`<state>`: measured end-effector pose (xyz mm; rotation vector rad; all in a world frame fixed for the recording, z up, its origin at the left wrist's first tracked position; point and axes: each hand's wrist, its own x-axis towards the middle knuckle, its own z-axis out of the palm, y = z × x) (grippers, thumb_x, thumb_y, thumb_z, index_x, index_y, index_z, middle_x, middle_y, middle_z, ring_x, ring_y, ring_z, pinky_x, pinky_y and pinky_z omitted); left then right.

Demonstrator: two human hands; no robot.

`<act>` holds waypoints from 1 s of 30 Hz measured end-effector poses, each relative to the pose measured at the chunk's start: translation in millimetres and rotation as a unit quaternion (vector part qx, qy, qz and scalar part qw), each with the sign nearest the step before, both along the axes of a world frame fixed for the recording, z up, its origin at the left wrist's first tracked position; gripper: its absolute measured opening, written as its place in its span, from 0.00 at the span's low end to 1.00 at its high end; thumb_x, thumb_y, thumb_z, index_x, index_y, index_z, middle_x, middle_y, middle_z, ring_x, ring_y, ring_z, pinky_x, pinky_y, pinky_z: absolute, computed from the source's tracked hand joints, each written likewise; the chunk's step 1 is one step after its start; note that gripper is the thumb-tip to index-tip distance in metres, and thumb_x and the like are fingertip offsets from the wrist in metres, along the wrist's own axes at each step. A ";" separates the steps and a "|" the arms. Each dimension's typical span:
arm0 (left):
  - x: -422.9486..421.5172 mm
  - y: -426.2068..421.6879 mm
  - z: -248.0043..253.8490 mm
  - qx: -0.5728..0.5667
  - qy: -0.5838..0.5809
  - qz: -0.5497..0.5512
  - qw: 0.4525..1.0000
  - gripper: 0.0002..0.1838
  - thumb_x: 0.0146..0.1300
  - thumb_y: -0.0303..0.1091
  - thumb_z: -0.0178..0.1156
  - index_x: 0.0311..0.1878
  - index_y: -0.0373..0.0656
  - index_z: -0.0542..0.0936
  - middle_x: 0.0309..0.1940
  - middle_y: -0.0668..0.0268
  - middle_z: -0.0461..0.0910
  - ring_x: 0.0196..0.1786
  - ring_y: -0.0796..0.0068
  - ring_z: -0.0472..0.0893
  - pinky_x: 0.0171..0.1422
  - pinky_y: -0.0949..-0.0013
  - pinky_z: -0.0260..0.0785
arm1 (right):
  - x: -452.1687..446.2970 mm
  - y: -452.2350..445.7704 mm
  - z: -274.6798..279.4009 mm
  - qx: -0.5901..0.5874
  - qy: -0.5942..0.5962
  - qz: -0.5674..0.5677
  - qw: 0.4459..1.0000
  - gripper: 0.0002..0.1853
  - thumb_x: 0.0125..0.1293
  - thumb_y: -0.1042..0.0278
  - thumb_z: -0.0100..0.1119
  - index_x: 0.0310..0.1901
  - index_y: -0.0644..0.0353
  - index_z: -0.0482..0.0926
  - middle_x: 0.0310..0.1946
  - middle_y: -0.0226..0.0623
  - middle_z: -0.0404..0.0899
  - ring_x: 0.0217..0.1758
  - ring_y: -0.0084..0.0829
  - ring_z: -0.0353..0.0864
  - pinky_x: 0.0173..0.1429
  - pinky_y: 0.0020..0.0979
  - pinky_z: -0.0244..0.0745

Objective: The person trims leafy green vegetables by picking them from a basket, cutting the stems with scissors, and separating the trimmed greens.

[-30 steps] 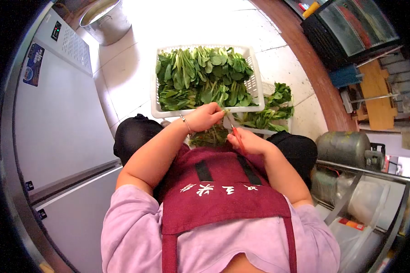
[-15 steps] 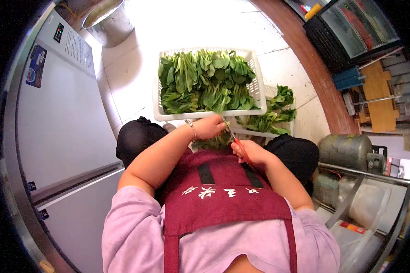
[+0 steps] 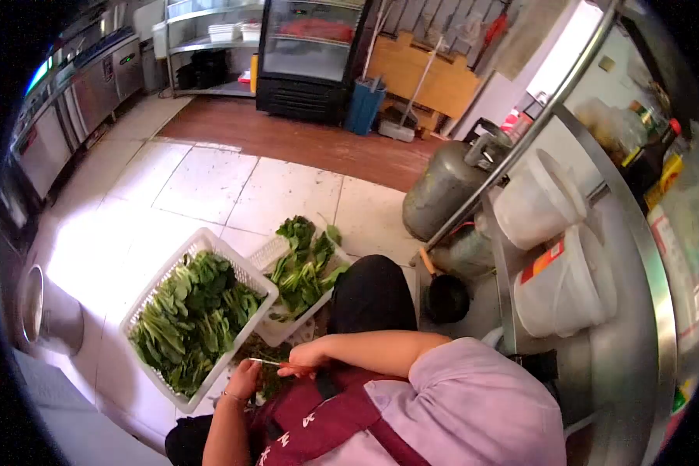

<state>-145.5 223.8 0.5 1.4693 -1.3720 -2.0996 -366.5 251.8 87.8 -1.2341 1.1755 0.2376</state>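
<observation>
My left hand (image 3: 244, 380) is closed beside the near corner of a white plastic basket (image 3: 268, 289). Whatever its fingers hold, if anything, is too small to make out. In my right hand (image 3: 310, 356) is a red-handled knife (image 3: 268, 362), its thin blade pointing left and its tip close to my left fingers. Bundles of leafy greens (image 3: 190, 318) fill the basket. Behind my right wrist, a second, lower white basket (image 3: 275, 330) holds looser greens (image 3: 307, 264). Dark green scraps (image 3: 272, 373) lie beneath my hands, partly hidden.
A metal pot (image 3: 54, 314) stands on the tiled floor at the left. To the right are a gas cylinder (image 3: 442, 194), a black pan (image 3: 446, 299) and a metal rack with white buckets (image 3: 559, 283). A glass-door fridge (image 3: 307, 46) stands at the back.
The view has swung to the right, so the baskets now appear lower left and the rack shows more fully. The knife stays in my right hand, close to my closed left hand.
</observation>
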 end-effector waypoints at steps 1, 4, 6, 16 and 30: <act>1.7 -0.4 -2.1 0.003 -0.013 -0.007 1.000 0.13 0.65 0.39 0.51 0.32 0.38 0.72 0.24 0.60 0.74 0.24 0.67 0.73 0.29 0.64 0.64 | -3.5 -0.7 -2.1 -0.004 -0.001 -0.006 1.000 0.33 0.62 0.34 0.49 0.26 0.65 0.76 0.19 0.35 0.73 0.21 0.30 0.74 0.28 0.33 0.72; 5.5 -7.9 -11.4 -0.212 -0.208 -0.156 0.942 0.15 0.64 0.41 0.54 0.37 0.35 0.72 0.31 0.52 0.78 0.32 0.56 0.77 0.37 0.59 0.67 | -4.4 -13.0 -47.0 -0.062 0.054 0.150 0.985 0.32 0.64 0.35 0.44 0.41 0.64 0.77 0.28 0.40 0.77 0.26 0.34 0.77 0.31 0.33 0.71; 12.6 -8.6 -39.2 -0.245 -0.240 -0.184 0.921 0.18 0.63 0.43 0.54 0.41 0.33 0.73 0.37 0.46 0.78 0.43 0.47 0.77 0.47 0.56 0.68 | -7.5 -12.3 -80.8 -0.101 0.092 0.234 0.963 0.32 0.65 0.37 0.42 0.50 0.61 0.75 0.38 0.44 0.78 0.34 0.37 0.79 0.38 0.36 0.72; 7.9 5.2 -82.1 -0.174 -0.315 -0.250 0.899 0.24 0.60 0.49 0.52 0.35 0.33 0.81 0.34 0.44 0.79 0.41 0.48 0.79 0.46 0.53 0.70 | -2.2 -13.9 -73.8 -0.130 0.079 0.154 0.976 0.33 0.62 0.35 0.46 0.50 0.61 0.77 0.49 0.50 0.77 0.54 0.47 0.74 0.56 0.38 0.68; 103.9 -129.0 70.6 -0.282 -0.355 0.186 0.872 0.16 0.61 0.40 0.53 0.42 0.36 0.80 0.35 0.55 0.82 0.38 0.63 0.80 0.47 0.64 0.71 | -3.4 -25.0 -76.6 -0.147 0.067 0.122 0.979 0.30 0.63 0.37 0.46 0.33 0.63 0.80 0.35 0.56 0.79 0.42 0.55 0.77 0.47 0.44 0.70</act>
